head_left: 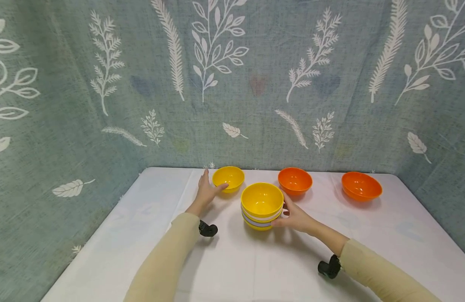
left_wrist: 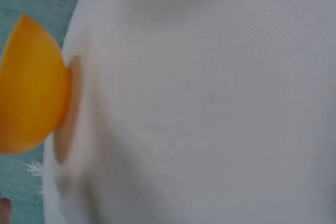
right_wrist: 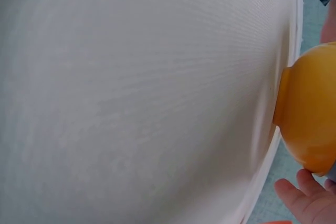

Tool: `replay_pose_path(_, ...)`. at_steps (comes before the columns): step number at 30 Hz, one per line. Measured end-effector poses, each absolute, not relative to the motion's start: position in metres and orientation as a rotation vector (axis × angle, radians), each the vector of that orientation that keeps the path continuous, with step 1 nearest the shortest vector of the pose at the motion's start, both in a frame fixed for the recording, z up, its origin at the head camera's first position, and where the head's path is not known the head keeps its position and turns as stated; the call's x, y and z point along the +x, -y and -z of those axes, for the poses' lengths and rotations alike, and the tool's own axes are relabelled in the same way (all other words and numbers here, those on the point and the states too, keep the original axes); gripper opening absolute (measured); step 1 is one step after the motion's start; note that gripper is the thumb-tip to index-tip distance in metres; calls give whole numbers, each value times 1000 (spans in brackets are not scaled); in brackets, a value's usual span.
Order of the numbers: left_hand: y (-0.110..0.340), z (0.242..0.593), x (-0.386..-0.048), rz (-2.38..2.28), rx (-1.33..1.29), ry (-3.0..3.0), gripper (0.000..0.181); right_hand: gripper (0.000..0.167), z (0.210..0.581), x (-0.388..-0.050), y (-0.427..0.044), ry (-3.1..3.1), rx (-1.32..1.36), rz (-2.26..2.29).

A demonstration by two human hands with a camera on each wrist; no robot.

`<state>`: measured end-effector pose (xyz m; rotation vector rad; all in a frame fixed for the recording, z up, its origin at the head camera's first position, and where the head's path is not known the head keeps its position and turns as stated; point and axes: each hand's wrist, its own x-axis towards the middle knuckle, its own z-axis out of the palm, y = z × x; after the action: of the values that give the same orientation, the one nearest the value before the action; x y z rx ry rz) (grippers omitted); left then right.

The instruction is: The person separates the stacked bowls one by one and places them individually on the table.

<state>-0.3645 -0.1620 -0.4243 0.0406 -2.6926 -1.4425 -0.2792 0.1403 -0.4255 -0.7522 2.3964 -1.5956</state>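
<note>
A stack of nested bowls (head_left: 262, 205), yellow with pale white and grey layers between, is near the middle of the table. My right hand (head_left: 294, 216) holds its right side, thumb across the front and fingers at the side. The right wrist view shows the yellow outside of a bowl (right_wrist: 310, 108) with fingertips (right_wrist: 305, 176) close under it. Behind and left of the stack sits a single yellow bowl (head_left: 232, 174). My left hand (head_left: 207, 191) is at that bowl's left side, fingers extended and thumb before it. In the left wrist view, the bowl (left_wrist: 34, 90) appears at the left.
Two orange bowls stand at the back of the table, one (head_left: 294, 182) behind the stack and one (head_left: 361, 186) farther right. A white cloth (head_left: 232, 268) covers the table. A green leaf-patterned curtain (head_left: 255, 126) borders its back and sides.
</note>
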Motion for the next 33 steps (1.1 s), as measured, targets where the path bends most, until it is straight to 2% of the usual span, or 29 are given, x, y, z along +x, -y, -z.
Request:
replay_pose_path(5,159,405,-355,1482,-153,2602,96,96,426,-279,-140,-2380,-755,1610)
replay_pose_path(10,142,382,-329,1521,-405,2567,97,95,427,-279,-140,-2373,-757,1622)
replay_pose_path(17,126,389,-298,1554,-673,2691,103,95,428,-280,-141,-2376,-746,1624)
replay_pose_path(25,109,403,-282,1526,-771,2717,115,93,428,-279,-140,-2341,-716,1659)
replay_pose_path(33,94,410,-281,1661,-685,2692,119,90,430,-279,-140,-2317,-717,1655)
